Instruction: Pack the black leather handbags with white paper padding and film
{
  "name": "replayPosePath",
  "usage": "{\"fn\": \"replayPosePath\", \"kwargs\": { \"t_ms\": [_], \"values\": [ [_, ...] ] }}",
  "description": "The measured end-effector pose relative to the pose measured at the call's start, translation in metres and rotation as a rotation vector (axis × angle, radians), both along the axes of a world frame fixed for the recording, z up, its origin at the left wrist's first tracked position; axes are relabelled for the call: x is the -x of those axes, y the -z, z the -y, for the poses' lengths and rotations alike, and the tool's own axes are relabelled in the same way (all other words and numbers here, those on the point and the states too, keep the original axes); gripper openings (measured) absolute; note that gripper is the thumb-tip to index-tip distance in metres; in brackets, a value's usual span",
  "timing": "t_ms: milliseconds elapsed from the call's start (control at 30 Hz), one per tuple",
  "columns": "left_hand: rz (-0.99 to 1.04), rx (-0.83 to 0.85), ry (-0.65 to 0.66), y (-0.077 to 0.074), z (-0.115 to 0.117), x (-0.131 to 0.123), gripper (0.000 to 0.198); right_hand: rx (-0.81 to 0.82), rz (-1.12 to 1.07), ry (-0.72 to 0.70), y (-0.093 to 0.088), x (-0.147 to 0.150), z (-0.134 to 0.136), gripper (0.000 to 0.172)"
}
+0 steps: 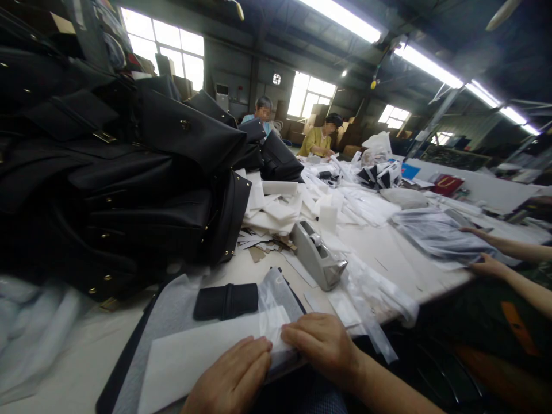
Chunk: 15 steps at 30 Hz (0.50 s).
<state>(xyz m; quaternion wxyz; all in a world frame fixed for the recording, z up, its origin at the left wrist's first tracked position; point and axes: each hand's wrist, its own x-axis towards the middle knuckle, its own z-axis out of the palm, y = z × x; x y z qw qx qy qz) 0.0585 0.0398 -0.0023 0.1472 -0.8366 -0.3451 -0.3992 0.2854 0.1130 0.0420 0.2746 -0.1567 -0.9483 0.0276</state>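
A white foam sheet [194, 351] lies along the near table edge, with clear plastic film [269, 307] over its right end. My left hand [235, 374] is closed over the sheet's near edge, fingers pressed together. Close to its right, my right hand [325, 348] pinches the film-covered end with curled fingers; the thumbs are mostly hidden. Beneath the sheet is a grey-lined black piece [161, 316], partly covered. A small black pouch with a strap band [226, 301] rests on the grey lining just beyond the sheet.
Black bags [172, 172] are heaped high at left. A grey tape dispenser [319, 256] stands beyond my right hand, near loose white sheets [280, 210]. At right, another person's hands [485, 253] hold a plastic-covered item [440, 233]. Two people work at the far end.
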Motion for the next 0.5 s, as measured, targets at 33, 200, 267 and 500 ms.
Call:
{"fn": "replayPosePath", "kwargs": {
  "t_ms": [33, 200, 267, 500],
  "values": [
    [0.009, 0.006, -0.022, 0.0, 0.001, -0.001, 0.027, 0.014, 0.011, 0.02, -0.001, 0.0, 0.0, 0.01],
    [0.033, 0.04, -0.058, -0.006, 0.002, -0.005, 0.027, 0.162, -0.005, 0.095, -0.005, 0.007, -0.005, 0.016],
    [0.053, 0.043, -0.049, -0.006, 0.001, -0.006, 0.027, 0.195, -0.026, 0.108, -0.007, 0.011, -0.006, 0.019],
    [0.06, 0.068, -0.032, 0.001, -0.001, -0.007, 0.029, -0.022, 0.056, 0.053, -0.016, 0.013, -0.008, 0.018]
  ]
}}
